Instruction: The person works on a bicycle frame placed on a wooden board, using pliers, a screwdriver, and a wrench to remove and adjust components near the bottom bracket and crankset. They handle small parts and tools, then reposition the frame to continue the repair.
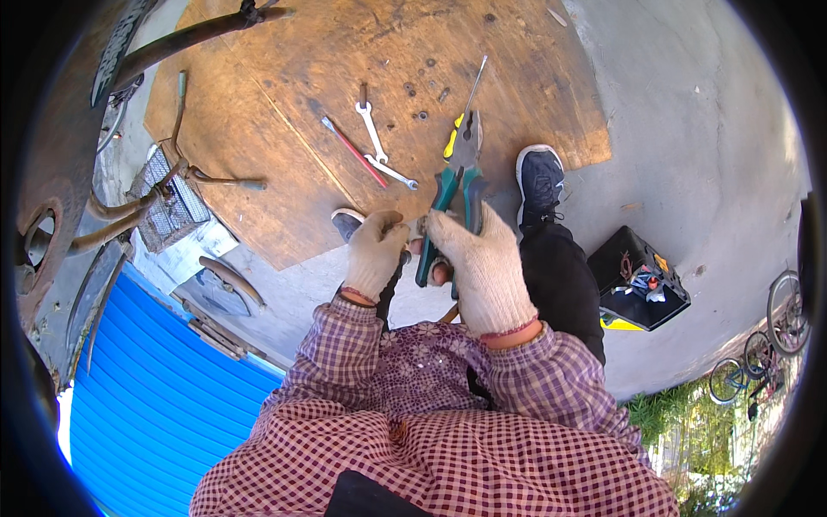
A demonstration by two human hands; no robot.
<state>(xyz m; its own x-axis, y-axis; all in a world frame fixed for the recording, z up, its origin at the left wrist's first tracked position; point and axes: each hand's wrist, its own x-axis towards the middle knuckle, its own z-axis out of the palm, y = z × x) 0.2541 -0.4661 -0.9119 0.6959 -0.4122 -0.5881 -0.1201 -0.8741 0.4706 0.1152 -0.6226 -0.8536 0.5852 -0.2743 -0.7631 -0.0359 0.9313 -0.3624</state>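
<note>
My right hand (485, 271), in a white knit work glove, is closed around the green-and-black handles of large pliers (466, 153). The jaws point away from me over the board. Close to its left, my left hand (376, 254), gloved too, has its fingers curled in a pinch; whatever they hold is hidden. Beyond the hands a wooden board (534, 77) lies on the ground. On it are a wrench (372, 131), a smaller wrench (393, 173) touching it, a red-handled tool (355, 152) and a yellow-handled screwdriver (452, 139), partly behind the pliers.
Several small nuts and bolts (421, 115) are scattered on the board. A black toolbox (665, 315) with tools inside stands at the right. Rusty handlebars (177, 168) and a wire basket (172, 215) are on the left, above a blue corrugated sheet (164, 405). Bicycles (758, 355) stand far right.
</note>
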